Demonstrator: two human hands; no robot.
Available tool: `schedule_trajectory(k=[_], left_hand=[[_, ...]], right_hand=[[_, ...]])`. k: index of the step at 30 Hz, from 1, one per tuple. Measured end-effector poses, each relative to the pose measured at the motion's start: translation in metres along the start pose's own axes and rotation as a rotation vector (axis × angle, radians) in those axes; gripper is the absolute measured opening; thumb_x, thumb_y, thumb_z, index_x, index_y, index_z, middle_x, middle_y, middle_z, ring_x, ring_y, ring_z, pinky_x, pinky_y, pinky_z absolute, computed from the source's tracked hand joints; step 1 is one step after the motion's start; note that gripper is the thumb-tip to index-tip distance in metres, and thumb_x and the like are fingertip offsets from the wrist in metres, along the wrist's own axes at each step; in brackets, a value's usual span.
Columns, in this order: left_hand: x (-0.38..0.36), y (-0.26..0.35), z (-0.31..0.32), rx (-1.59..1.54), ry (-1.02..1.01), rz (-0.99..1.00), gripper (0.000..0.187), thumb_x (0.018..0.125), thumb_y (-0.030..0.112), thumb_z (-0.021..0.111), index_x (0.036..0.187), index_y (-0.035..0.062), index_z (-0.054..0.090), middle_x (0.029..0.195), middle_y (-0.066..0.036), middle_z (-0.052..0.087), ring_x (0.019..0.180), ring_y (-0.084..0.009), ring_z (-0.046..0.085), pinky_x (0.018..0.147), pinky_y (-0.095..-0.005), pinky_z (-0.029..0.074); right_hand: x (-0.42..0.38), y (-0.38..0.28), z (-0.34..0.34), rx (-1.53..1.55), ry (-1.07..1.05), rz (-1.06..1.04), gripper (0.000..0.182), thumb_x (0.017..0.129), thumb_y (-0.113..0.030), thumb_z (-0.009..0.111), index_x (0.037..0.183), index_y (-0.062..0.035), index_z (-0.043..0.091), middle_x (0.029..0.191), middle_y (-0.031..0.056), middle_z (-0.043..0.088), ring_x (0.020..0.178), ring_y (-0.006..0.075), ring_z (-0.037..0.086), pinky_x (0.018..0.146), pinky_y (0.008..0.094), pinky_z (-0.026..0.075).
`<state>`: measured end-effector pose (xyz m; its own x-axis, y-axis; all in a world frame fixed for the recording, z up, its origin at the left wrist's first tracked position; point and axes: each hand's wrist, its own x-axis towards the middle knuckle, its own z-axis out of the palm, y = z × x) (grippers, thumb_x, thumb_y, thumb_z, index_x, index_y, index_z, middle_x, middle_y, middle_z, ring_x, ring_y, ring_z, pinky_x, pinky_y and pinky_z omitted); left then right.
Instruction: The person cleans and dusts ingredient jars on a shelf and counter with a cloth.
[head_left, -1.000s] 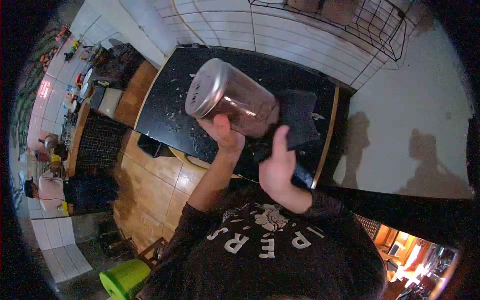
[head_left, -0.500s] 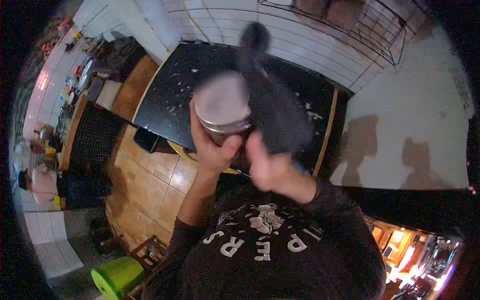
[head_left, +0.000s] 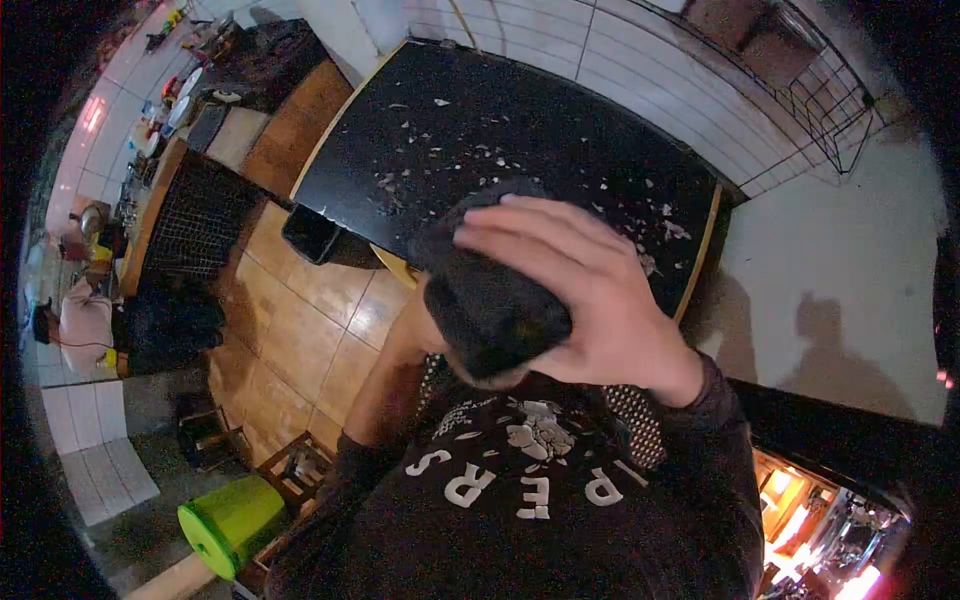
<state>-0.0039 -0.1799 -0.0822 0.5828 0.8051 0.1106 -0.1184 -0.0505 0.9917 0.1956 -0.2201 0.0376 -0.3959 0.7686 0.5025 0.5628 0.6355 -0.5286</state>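
Note:
A soft black cloth (head_left: 495, 315) is bunched in front of my chest, above the near edge of the table. My right hand (head_left: 600, 290) lies over its top and right side, fingers curved across it and thumb below. My left hand (head_left: 408, 325) is behind and left of the cloth, with most of its fingers hidden. The round can with a pale top and metal rim, seen in my left hand in the earlier view, is now covered by the cloth and hand.
A black table (head_left: 370, 130) with a yellowish edge is strewn with pale flakes. A wire rack (head_left: 825, 110) hangs on the tiled wall at upper right. A green bin (head_left: 235, 525) stands at lower left, near a wooden chair (head_left: 300, 465). Crowded counters line the left side.
The black cloth, swinging blurred above the table before, has come down over the can. My right hand has risen onto the cloth. The pale can top has gone out of sight.

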Motion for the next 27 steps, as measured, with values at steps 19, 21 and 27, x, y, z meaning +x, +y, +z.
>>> schedule_trajectory(k=[19, 21, 27], left_hand=[[0.025, 0.016, -0.089, -0.241, -0.376, -0.06, 0.074, 0.093, 0.056, 0.044, 0.129, -0.0077, 0.049, 0.118, -0.017, 0.063, 0.115, -0.0243, 0.057, 0.099, -0.0353, 0.041], [0.028, -0.001, -0.095, -0.188, -0.459, -0.078, 0.064, 0.099, 0.047, 0.036, 0.131, -0.0073, 0.047, 0.119, -0.016, 0.063, 0.116, -0.0238, 0.057, 0.099, -0.0352, 0.041], [0.055, 0.001, -0.11, -0.129, -0.57, -0.132, 0.052, 0.102, 0.035, 0.035, 0.128, -0.0057, 0.054, 0.116, -0.014, 0.065, 0.107, -0.0186, 0.059, 0.096, -0.0311, 0.044]], right_hand=[[-0.024, 0.001, 0.075, 0.539, -0.005, 0.353, 0.037, 0.092, -0.025, 0.051, 0.12, -0.0046, 0.064, 0.136, 0.0167, 0.052, 0.135, 0.0297, 0.04, 0.118, 0.0503, 0.009], [-0.002, -0.013, 0.074, 0.864, 0.241, 0.612, 0.052, 0.086, -0.027, 0.057, 0.131, -0.0011, 0.052, 0.141, 0.0127, 0.049, 0.137, 0.0317, 0.037, 0.116, 0.053, 0.015], [0.001, 0.0, 0.066, 0.565, -0.007, 0.291, 0.043, 0.087, -0.028, 0.056, 0.121, -0.0015, 0.062, 0.126, 0.0131, 0.061, 0.128, 0.0336, 0.048, 0.114, 0.0569, 0.017]])
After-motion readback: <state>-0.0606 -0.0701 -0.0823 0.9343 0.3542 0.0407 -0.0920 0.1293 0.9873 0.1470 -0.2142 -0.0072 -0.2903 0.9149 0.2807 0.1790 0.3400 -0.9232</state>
